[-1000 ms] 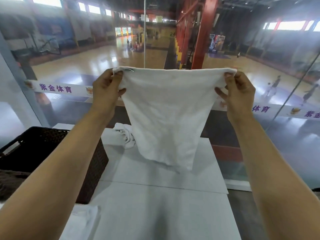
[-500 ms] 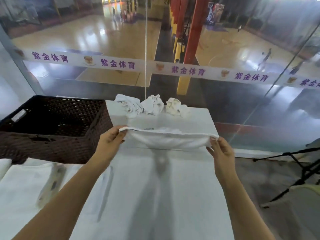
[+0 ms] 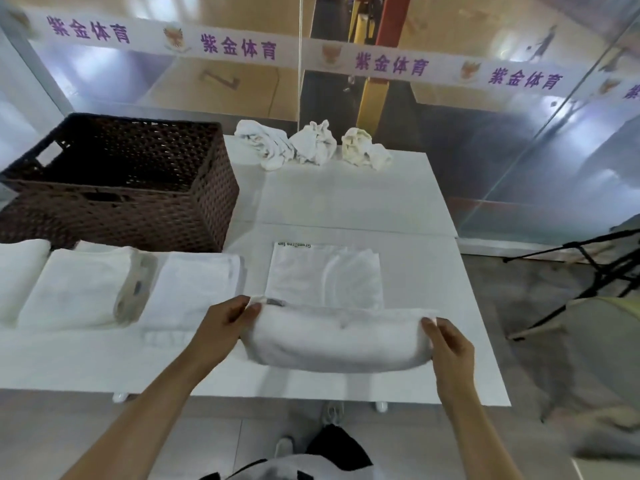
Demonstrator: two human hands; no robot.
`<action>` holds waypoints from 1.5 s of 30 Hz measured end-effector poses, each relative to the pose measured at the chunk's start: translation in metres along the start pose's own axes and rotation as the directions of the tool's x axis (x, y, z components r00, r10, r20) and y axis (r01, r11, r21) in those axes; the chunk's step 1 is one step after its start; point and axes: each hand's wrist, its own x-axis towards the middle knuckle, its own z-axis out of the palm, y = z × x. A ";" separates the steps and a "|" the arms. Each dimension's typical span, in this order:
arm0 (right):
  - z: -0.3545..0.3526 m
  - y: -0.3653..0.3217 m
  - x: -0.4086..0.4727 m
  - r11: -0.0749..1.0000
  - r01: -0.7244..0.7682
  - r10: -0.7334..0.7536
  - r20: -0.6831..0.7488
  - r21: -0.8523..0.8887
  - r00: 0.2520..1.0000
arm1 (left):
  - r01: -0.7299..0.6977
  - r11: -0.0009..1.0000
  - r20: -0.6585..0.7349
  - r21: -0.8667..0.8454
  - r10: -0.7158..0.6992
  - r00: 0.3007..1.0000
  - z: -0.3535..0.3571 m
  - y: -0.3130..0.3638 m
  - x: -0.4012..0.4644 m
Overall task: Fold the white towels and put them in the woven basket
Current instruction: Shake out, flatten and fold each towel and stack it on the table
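The scene is brightly and evenly lit. Glare is thrown off the glass wall (image 3: pixel 485 140) far beyond the hands, and soft shadows are cast on the table (image 3: pixel 346 202). Straight lines are bowed toward the edges. Blur is seen right of the right hand (image 3: pixel 446 355).

"紫金体育" on glass banner (image 3: pixel 239 50); towel (image 3: pixel 325 271) print illegible

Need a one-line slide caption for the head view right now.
Both hands, left hand and right hand, pinch a white towel mid-fold beside the woven basket.
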 end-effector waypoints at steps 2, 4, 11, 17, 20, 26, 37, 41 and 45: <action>-0.003 0.005 -0.002 1.000 -0.001 0.002 0.016 -0.031 1.000 | 0.058 0.998 -0.005 -0.040 -0.058 0.998 0.002 -0.008 -0.003; -0.004 0.008 0.002 0.998 -0.015 0.017 0.041 -0.060 0.999 | 0.106 0.992 -0.041 -0.067 -0.109 0.993 0.005 -0.010 -0.001; 0.017 0.005 0.059 0.991 -0.102 0.109 0.075 -0.087 0.991 | 0.279 0.939 -0.091 -0.201 -0.302 0.949 0.020 -0.006 0.046; 0.048 0.008 0.137 0.972 -0.217 0.225 0.085 -0.093 0.971 | 0.334 0.926 -0.164 -0.174 -0.361 0.918 0.032 -0.009 0.116; 0.065 0.017 0.173 0.953 -0.278 0.288 0.077 -0.124 0.955 | 0.370 0.917 -0.191 -0.150 -0.394 0.899 0.038 -0.018 0.149; 0.093 0.041 0.229 0.922 -0.333 0.352 0.070 -0.195 0.933 | 0.435 0.893 -0.248 -0.115 -0.450 0.858 0.052 -0.037 0.206; 0.109 0.079 0.268 0.914 -0.294 0.336 0.116 -0.279 0.935 | 0.422 0.900 -0.265 -0.109 -0.435 0.861 0.072 -0.080 0.244; 0.099 0.094 0.243 0.875 -0.288 0.355 0.113 -0.390 0.928 | 0.477 0.879 -0.226 -0.013 -0.467 0.855 0.070 -0.104 0.216; 0.081 0.111 0.197 0.839 -0.302 0.382 0.095 -0.454 0.919 | 0.485 0.866 -0.212 0.123 -0.455 0.865 0.068 -0.127 0.167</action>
